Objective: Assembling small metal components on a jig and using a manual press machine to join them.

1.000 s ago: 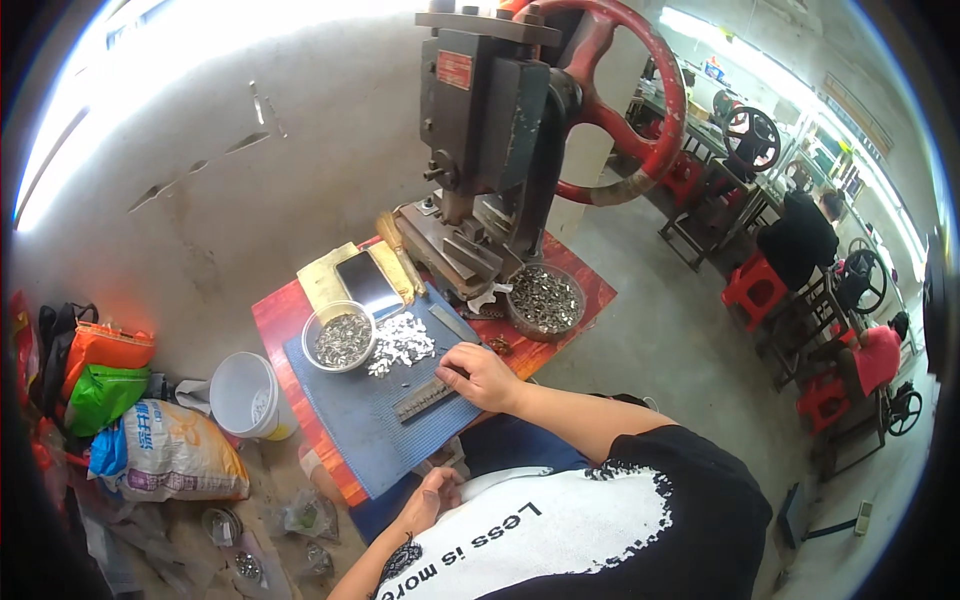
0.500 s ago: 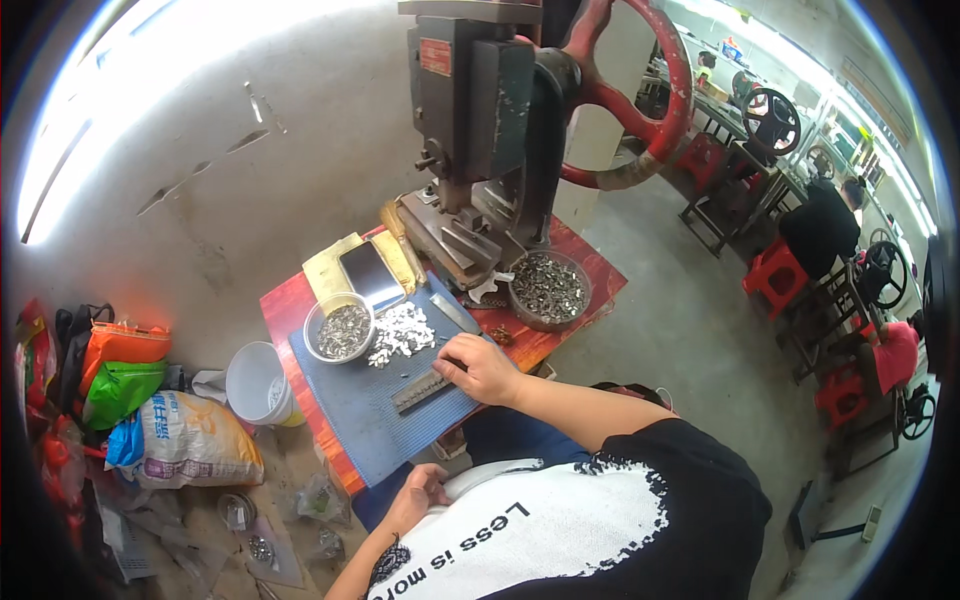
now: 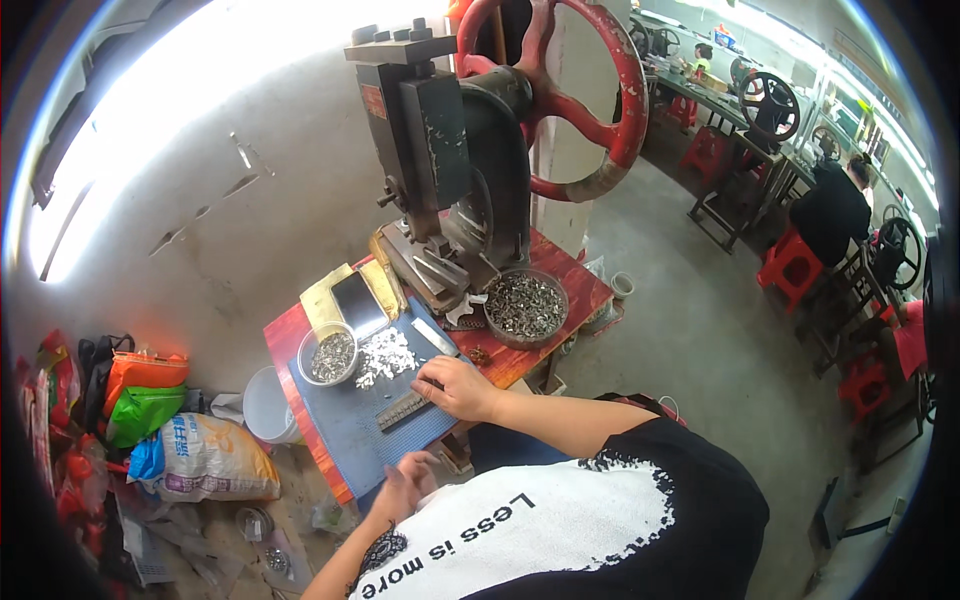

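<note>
A slotted grey metal bar [image 3: 401, 412] lies on the ribbed blue mat [image 3: 350, 435]. Over its right end is my right hand [image 3: 460, 389], thumb and fingers pinched together; whatever sits between the fingertips is hidden. My left hand [image 3: 404, 484] hovers by the mat's near edge, fingers loosely apart and nothing visible in them. Beyond the bar lies a pile of small white pieces [image 3: 386, 357], beside a clear round tub [image 3: 329, 355] of small metal parts. A flat metal strip [image 3: 434, 337] lies farther back on the mat.
Behind the mat stands a hand press [image 3: 430, 150] with a big red wheel [image 3: 628, 120]. A round bowl of metal parts [image 3: 526, 305] is right of its base; a phone [image 3: 360, 305] lies to the left. On the floor are a white bucket [image 3: 268, 405] and sacks [image 3: 215, 455].
My left hand has lifted away from my shirt and its fingers have loosened. My right hand stays over the bar's end. The whole view has shifted somewhat.
</note>
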`<state>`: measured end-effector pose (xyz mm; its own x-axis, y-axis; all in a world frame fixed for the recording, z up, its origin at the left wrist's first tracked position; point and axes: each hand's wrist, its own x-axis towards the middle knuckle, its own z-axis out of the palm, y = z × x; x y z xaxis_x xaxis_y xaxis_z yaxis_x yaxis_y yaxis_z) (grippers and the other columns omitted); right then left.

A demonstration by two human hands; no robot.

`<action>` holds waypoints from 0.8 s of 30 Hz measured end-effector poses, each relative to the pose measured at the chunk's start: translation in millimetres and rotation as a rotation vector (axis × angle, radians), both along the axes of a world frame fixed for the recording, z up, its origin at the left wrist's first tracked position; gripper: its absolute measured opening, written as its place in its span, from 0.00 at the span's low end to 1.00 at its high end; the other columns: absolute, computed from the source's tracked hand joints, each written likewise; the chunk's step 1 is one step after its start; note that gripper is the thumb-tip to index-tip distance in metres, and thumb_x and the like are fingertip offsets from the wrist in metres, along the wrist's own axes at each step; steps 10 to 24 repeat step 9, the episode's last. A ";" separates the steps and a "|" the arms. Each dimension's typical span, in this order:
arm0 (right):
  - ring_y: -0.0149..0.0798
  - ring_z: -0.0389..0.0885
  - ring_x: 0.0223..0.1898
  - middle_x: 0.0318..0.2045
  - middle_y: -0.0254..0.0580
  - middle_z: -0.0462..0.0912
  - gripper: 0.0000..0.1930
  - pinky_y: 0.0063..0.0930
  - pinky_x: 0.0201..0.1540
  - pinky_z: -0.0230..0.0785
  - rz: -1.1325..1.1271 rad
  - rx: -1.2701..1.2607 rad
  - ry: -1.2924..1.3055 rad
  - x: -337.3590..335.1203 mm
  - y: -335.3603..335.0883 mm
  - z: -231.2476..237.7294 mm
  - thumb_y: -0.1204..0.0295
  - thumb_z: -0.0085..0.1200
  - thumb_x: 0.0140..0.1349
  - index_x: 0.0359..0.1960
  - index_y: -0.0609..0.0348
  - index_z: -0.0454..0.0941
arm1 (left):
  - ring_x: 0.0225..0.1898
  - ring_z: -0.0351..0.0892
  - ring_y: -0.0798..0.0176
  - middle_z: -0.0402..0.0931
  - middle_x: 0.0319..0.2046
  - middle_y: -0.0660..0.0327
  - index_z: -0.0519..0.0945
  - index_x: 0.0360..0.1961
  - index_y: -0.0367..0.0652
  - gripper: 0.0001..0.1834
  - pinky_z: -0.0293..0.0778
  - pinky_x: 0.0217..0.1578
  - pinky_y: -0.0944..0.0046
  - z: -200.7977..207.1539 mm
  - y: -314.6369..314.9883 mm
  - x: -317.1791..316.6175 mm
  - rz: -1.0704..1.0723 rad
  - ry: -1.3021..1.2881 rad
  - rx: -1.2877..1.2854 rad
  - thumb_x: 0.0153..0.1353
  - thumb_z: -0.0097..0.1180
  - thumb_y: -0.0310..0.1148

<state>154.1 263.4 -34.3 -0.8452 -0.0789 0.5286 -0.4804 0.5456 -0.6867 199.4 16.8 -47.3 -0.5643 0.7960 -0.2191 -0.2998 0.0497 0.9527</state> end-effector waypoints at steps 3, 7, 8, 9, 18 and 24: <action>0.54 0.77 0.37 0.30 0.50 0.80 0.14 0.43 0.42 0.69 -0.007 -0.011 -0.009 1.6 2.1 0.3 0.62 0.55 0.67 0.32 0.62 0.78 | 0.30 0.67 0.69 0.60 0.29 0.67 0.68 0.56 0.40 0.43 0.71 0.36 0.67 5.8 1.7 -4.2 0.088 0.041 -0.021 0.65 0.32 0.72; 0.54 0.78 0.37 0.30 0.50 0.80 0.14 0.44 0.41 0.69 0.005 -0.024 -0.013 -1.6 -0.3 -0.2 0.62 0.56 0.66 0.32 0.62 0.78 | 0.40 0.76 0.63 0.68 0.33 0.58 0.70 0.56 0.44 0.31 0.75 0.43 0.62 -47.3 -3.9 7.8 -0.140 0.460 -0.418 0.73 0.35 0.62; 0.54 0.78 0.37 0.30 0.50 0.80 0.14 0.44 0.41 0.69 0.004 -0.023 -0.014 -1.8 0.1 -0.4 0.62 0.56 0.66 0.32 0.62 0.78 | 0.42 0.76 0.62 0.72 0.37 0.56 0.70 0.57 0.46 0.31 0.73 0.48 0.60 -55.5 -3.4 13.4 -0.111 0.337 -0.361 0.71 0.39 0.62; 0.54 0.78 0.37 0.31 0.50 0.80 0.14 0.44 0.41 0.69 0.006 -0.024 -0.014 -1.5 0.5 -0.1 0.62 0.56 0.66 0.32 0.61 0.79 | 0.45 0.77 0.61 0.75 0.42 0.53 0.70 0.58 0.48 0.31 0.71 0.53 0.57 -65.3 -2.5 20.5 -0.079 0.213 -0.304 0.70 0.42 0.63; 0.54 0.78 0.37 0.31 0.50 0.80 0.14 0.44 0.41 0.69 0.006 -0.024 -0.014 -1.5 0.5 -0.1 0.62 0.56 0.66 0.32 0.61 0.79 | 0.45 0.77 0.61 0.75 0.42 0.53 0.70 0.58 0.48 0.31 0.71 0.53 0.57 -65.3 -2.5 20.5 -0.079 0.213 -0.304 0.70 0.42 0.63; 0.54 0.78 0.37 0.31 0.50 0.80 0.14 0.44 0.41 0.69 0.006 -0.024 -0.014 -1.5 0.5 -0.1 0.62 0.56 0.66 0.32 0.61 0.79 | 0.45 0.77 0.61 0.75 0.42 0.53 0.70 0.58 0.48 0.31 0.71 0.53 0.57 -65.3 -2.5 20.5 -0.079 0.213 -0.304 0.70 0.42 0.63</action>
